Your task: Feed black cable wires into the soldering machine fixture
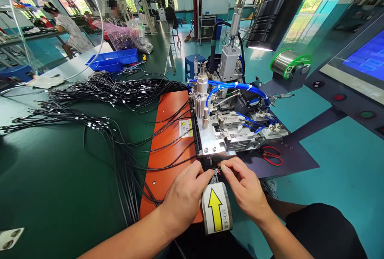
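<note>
Coloured wires [219, 172]: lie at the near edge of the machine [210, 141], between left hand [184, 191] and right hand [247, 189], with fingers [205, 178] of both drawn nearly together; cannot tell whether gripped.

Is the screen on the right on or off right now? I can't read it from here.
On: the screen glows bright blue, with paler boxes on it. Their wording is too blurred to read.

cables [120, 91]: all over frame left
machine [232, 125]: right of center
solder spool [283, 63]: upper right
scissors [273, 156]: right, beside machine
</note>
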The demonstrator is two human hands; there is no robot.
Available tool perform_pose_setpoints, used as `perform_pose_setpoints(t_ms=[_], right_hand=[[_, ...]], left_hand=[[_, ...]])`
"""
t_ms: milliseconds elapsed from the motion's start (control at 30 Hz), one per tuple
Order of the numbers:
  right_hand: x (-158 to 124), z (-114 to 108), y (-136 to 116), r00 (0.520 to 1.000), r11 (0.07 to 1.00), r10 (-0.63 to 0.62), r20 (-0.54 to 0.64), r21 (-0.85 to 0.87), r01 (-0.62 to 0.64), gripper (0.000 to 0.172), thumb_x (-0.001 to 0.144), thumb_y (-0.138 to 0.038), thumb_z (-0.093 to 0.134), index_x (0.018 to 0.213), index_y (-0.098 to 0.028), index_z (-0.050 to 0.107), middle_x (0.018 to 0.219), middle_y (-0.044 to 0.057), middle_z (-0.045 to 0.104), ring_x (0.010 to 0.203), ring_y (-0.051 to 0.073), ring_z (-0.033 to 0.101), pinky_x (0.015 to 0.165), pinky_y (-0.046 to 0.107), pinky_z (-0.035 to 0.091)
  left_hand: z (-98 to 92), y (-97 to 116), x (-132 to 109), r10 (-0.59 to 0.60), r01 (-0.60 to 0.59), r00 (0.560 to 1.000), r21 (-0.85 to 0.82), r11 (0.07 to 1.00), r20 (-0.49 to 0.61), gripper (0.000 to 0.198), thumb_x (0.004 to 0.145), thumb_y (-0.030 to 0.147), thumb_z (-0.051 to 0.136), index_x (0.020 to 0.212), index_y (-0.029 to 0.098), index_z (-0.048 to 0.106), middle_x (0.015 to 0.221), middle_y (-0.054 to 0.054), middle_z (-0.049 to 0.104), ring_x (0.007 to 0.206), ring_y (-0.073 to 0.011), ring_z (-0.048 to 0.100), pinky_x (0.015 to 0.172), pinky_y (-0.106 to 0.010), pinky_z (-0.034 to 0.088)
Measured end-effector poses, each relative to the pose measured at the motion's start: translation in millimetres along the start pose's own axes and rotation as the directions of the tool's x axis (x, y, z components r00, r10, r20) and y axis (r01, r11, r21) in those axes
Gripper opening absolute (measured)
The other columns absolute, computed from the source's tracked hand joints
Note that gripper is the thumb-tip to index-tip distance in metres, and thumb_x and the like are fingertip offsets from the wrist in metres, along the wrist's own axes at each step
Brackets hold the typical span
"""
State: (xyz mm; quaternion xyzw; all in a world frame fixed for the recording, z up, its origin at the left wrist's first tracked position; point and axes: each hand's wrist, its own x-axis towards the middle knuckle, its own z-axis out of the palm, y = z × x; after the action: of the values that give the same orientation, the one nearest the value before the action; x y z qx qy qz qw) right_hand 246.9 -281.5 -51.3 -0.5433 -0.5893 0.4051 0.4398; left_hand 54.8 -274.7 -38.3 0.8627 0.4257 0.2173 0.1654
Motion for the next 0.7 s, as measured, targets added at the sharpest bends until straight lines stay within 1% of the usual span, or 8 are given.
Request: perform_pose_setpoints(t_ms=[100,200,367,500,567,633,700], right_hand=[[0.5,2.2,1.8,0.999,0.999,0.046,-0.021,-0.024,-0.047,0.026,0.098,-0.04,0.054,0.088,-0.021,0.068,0.088,0.004,0.063,0.081,0.02,0.06,0.073,0.029,0.047],[2.3,4.8,6.6,0.996,0.996,0.079,-0.033,-0.032,-0.08,0.029,0.097,-0.043,0.055,0.083,-0.02,0.067,0.083,0.003,0.061,0.076,0.019,0.058,0.068,0.028,0.047],[3.1,4.9,9.0,0.984,0.984,0.177,-0.001,0.009,-0.177,0.03,0.095,-0.046,0.055,0.083,-0.02,0.065,0.078,0.001,0.059,0.068,0.016,0.054,0.063,0.027,0.045],[-3.6,2.1,0.8,0.978,0.979,0.195,-0.074,-0.039,-0.198,0.029,0.094,-0.047,0.057,0.085,-0.02,0.065,0.077,0.0,0.057,0.067,0.016,0.052,0.061,0.026,0.043],[-7.3,1.8,-3.6,0.977,0.976,0.208,-0.042,-0.057,-0.21,0.031,0.093,-0.048,0.058,0.081,-0.02,0.065,0.075,0.0,0.058,0.066,0.016,0.052,0.06,0.026,0.042],[-9.1,2.7,-6.7,0.97,0.969,0.242,0.027,-0.054,-0.241,0.032,0.092,-0.048,0.058,0.078,-0.02,0.066,0.073,0.001,0.059,0.065,0.016,0.052,0.058,0.026,0.042],[-8.7,3.9,-8.4,0.961,0.961,0.273,0.049,-0.052,-0.27,0.032,0.093,-0.046,0.057,0.077,-0.02,0.066,0.072,0.001,0.06,0.065,0.017,0.053,0.058,0.027,0.041]], left_hand=[[0.1,0.6,-0.2,-0.003,0.003,1.0,0.001,1.0,0.007,0.027,0.094,0.009,0.049,0.113,0.017,0.066,0.089,-0.006,0.052,0.078,-0.0197,0.053,0.069,-0.033,0.052],[0.1,0.4,0.3,0.001,-0.001,1.0,0.008,1.0,0.005,0.026,0.094,0.009,0.05,0.113,0.018,0.066,0.088,-0.006,0.052,0.077,-0.0195,0.053,0.069,-0.033,0.051],[0.2,-0.3,1.2,0.0,0.0,1.0,0.014,1.0,0.006,0.027,0.093,0.009,0.05,0.113,0.017,0.066,0.088,-0.006,0.052,0.077,-0.0201,0.053,0.067,-0.033,0.051],[0.3,0.4,1.0,0.002,-0.002,1.0,0.012,1.0,0.002,0.026,0.093,0.009,0.051,0.113,0.017,0.066,0.088,-0.006,0.052,0.077,-0.02,0.054,0.067,-0.033,0.051],[0.7,0.7,0.5,0.001,-0.001,1.0,0.013,1.0,0.002,0.025,0.093,0.01,0.052,0.113,0.017,0.065,0.088,-0.005,0.052,0.077,-0.0197,0.054,0.068,-0.033,0.052],[1.1,0.6,-0.1,-0.002,0.002,1.0,0.018,1.0,0.0,0.024,0.093,0.011,0.053,0.113,0.017,0.065,0.088,-0.005,0.052,0.077,-0.0196,0.054,0.068,-0.033,0.052],[1.4,0.2,-0.3,-0.002,0.002,1.0,0.02,1.0,-0.002,0.023,0.094,0.011,0.053,0.112,0.017,0.065,0.089,-0.006,0.053,0.077,-0.0197,0.054,0.068,-0.033,0.052]])
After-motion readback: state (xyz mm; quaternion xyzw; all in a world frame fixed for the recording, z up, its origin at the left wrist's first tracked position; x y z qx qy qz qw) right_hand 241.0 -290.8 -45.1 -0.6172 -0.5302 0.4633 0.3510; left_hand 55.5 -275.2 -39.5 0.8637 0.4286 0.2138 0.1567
